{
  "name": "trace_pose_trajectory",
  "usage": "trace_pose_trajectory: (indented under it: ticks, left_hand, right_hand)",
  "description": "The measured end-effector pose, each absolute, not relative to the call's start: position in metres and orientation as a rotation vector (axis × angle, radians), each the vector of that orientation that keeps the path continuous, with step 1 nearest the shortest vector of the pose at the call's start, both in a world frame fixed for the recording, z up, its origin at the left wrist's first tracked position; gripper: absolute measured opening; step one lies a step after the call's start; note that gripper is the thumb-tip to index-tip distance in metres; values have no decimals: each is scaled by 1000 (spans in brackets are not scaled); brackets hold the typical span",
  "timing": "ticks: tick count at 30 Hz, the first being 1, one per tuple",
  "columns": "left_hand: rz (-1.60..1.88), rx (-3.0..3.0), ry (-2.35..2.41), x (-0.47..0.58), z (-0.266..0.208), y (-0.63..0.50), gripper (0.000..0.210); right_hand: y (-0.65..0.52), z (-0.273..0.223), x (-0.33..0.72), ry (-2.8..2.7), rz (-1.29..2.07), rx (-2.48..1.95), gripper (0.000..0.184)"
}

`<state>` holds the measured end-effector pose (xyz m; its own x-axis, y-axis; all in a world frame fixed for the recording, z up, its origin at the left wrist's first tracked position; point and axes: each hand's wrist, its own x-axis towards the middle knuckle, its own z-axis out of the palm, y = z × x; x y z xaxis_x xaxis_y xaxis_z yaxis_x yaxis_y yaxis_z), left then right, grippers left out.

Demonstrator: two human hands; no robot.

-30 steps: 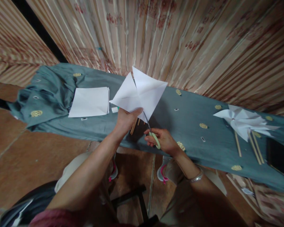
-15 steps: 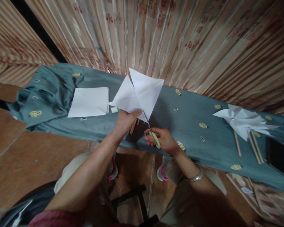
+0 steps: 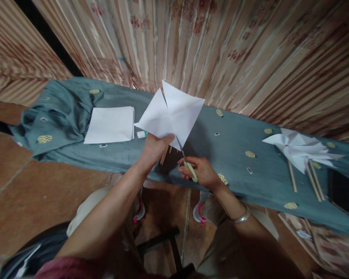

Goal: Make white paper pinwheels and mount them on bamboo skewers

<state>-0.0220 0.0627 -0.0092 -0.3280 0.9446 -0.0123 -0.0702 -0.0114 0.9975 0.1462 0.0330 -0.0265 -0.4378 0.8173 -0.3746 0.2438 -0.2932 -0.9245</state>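
Observation:
My left hand (image 3: pixel 157 148) pinches a white sheet of paper (image 3: pixel 184 112) by its near edge, thumb on top. The sheet is held above the cloth, with a slit running in from its far corner and another cut at its left corner. My right hand (image 3: pixel 200 170) has its fingers in the handles of green-handled scissors (image 3: pixel 191 170). Their blades are at the sheet's near corner, just right of my left thumb. Under the sheet, partly hidden, are several wooden sticks (image 3: pixel 164 156) and a white and green tube (image 3: pixel 141 134).
A stack of white paper (image 3: pixel 109 124) lies on the green cloth (image 3: pixel 229 155) at left. Finished paper pinwheels (image 3: pixel 296 147) on sticks lie at right, beside a black phone (image 3: pixel 341 192). A pleated curtain (image 3: pixel 174 46) hangs behind the table.
The sheet's far part has shifted slightly up and to the right. Both hands and the scissors stay almost where they were, the blades still at the near corner.

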Motion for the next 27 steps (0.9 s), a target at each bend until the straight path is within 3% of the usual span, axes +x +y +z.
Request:
trace_pose_trajectory:
  ticks: [7,27]
  left_hand:
    - [1409,1010,1380,-14,-10,56,23]
    - [1409,1009,1358,-12,-6,54,28]
  right_hand:
    - [33,-31,149,-1622,1666,-1313,45]
    - [35,-31,147,-1477,1727,-1308,46]
